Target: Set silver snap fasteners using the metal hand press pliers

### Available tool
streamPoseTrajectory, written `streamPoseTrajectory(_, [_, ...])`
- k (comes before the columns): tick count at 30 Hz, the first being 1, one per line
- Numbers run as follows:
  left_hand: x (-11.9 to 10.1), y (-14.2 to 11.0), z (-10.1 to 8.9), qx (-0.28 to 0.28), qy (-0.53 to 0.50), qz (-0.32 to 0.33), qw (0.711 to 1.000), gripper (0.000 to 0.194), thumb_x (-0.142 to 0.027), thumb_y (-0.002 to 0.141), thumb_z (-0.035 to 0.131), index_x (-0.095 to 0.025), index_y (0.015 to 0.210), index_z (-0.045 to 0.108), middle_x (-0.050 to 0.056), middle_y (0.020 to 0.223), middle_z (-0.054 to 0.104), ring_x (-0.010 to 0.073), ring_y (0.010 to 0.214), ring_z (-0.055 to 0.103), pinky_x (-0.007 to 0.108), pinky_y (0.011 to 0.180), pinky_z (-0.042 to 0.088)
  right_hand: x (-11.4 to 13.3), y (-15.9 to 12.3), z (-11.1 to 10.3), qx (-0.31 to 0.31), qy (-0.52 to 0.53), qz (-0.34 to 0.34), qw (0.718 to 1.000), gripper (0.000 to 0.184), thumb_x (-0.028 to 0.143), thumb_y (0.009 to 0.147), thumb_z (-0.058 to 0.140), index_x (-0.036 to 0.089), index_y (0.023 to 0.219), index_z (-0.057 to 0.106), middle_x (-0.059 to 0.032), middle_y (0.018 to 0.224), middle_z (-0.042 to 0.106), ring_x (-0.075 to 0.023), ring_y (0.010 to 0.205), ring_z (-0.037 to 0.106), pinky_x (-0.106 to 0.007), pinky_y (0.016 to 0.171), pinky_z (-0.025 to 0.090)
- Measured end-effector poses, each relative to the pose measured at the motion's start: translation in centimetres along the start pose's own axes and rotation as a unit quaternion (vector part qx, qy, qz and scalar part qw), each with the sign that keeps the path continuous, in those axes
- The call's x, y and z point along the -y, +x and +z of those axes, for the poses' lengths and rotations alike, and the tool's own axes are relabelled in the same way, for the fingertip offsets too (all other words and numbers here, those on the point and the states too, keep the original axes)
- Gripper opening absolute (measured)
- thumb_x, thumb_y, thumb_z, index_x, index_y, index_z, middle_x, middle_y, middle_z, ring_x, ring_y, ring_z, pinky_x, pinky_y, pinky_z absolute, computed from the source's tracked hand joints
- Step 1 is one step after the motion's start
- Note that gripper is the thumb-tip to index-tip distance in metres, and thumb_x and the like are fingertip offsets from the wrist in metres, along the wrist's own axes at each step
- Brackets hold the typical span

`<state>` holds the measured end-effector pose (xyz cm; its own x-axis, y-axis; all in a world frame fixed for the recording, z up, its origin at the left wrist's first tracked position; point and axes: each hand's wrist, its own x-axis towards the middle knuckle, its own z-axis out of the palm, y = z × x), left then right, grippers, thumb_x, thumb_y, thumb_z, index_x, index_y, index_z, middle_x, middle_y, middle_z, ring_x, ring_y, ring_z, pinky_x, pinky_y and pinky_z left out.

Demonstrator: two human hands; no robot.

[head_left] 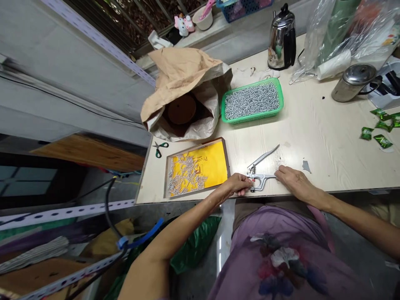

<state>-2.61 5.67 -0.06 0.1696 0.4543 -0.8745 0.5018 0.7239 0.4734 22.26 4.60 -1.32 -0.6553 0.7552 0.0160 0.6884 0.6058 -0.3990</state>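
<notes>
Grey hand pliers [264, 180] with a spring and a long upper handle [264, 156] lie spread apart near the table's front edge. My right hand [295, 181] has its fingers closed on the end of the lower handle. At the jaw end, my left hand [240, 183] is closed in a pinch, its fingertips against the pliers' head. Whatever is between those fingertips is too small to make out. Just left of that hand, a shallow tray [227, 160] with a yellow lining [215, 162] holds many small silvery pieces [187, 173].
A green basket [252, 118] full of small metal pieces stands behind the pliers, beside an open paper sack [184, 66]. Scissors [160, 148] lie at the left edge. Toward the back right are a kettle [282, 39], a metal mug [353, 81] and green wrapped packets [383, 141].
</notes>
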Motion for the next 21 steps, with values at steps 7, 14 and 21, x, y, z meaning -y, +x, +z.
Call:
streamPoseTrajectory(7, [-0.5, -0.4, 0.0, 0.006, 0.01, -0.015, 1.0, 0.027, -0.028, 0.074, 0.07, -0.013, 0.057, 0.057, -0.007, 0.04, 0.05, 0.0028, 0.034, 0.044, 0.015, 0.037, 0.025, -0.9, 2.8, -1.7, 0.012, -0.036, -0.029, 0.999, 0.016, 0.021, 0.096, 0.045, 0.019, 0.093, 0.061, -0.0083, 0.095, 0.059, -0.0189, 0.084, 0.053, -0.029, 0.063, 0.035])
streamPoseTrajectory(14, [0.0, -0.3, 0.6, -0.024, 0.003, -0.034, 0.999, 0.029, -0.033, 0.071, 0.076, -0.012, 0.061, 0.059, -0.007, 0.041, 0.051, 0.0026, 0.033, 0.044, 0.013, 0.036, 0.026, -3.6, 9.5, -0.8, 0.011, -0.13, -0.053, 0.99, 0.017, 0.012, 0.091, 0.049, 0.019, 0.086, 0.063, -0.0092, 0.092, 0.061, -0.0234, 0.09, 0.046, -0.034, 0.068, 0.029])
streamPoseTrajectory(21, [0.9, -0.4, 1.4, -0.026, -0.028, -0.023, 0.999, 0.026, -0.019, 0.079, 0.067, -0.012, 0.057, 0.056, -0.007, 0.04, 0.05, 0.0019, 0.031, 0.043, 0.014, 0.034, 0.025, -4.7, 10.9, -0.6, 0.019, -0.135, -0.109, 0.985, 0.017, 0.02, 0.093, 0.052, 0.02, 0.079, 0.062, -0.0085, 0.084, 0.063, -0.0223, 0.088, 0.045, -0.035, 0.069, 0.026])
